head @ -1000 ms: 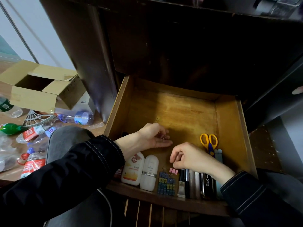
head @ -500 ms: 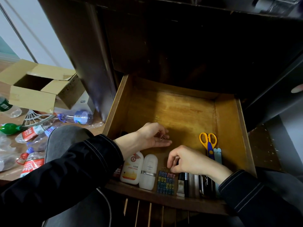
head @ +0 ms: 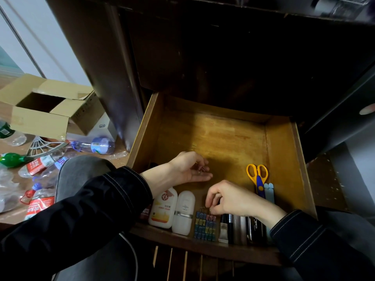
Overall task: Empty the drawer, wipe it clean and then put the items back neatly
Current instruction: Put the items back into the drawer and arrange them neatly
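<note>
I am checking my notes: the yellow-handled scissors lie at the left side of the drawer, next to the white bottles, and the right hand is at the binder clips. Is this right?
Not quite. In the head view the scissors lie at the right side of the drawer, away from the white bottles. The right hand is indeed at the binder clips.

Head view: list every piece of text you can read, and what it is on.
"900" with blurred small print: white and orange bottle.
Unreadable white script: black case.
Unreadable small mark: white container.
Blurred white characters on red labels: floor bottles.
</note>
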Available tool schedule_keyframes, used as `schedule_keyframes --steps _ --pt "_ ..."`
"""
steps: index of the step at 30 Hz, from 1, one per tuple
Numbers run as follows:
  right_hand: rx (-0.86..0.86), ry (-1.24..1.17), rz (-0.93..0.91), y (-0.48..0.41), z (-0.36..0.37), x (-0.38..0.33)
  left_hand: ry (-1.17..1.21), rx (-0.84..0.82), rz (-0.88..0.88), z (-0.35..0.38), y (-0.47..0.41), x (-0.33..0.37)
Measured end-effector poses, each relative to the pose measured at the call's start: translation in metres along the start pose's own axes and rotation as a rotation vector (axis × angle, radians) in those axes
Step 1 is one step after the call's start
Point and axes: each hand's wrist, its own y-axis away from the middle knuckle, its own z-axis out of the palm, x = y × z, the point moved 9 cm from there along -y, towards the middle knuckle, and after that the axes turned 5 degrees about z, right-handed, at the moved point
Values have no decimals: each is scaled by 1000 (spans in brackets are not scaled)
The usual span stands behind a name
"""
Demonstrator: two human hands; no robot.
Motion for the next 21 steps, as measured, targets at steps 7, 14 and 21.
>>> schedule_keyframes --steps 7,14,21 --pt "144 84 11 -1 -13 -5 46 82 49 -8 -1 7" --pt "106 247 -51 -3 2 -23 65 117 56 -10 2 10" --pt "89 317 -82 -2 6 -24 66 112 47 -8 3 10"
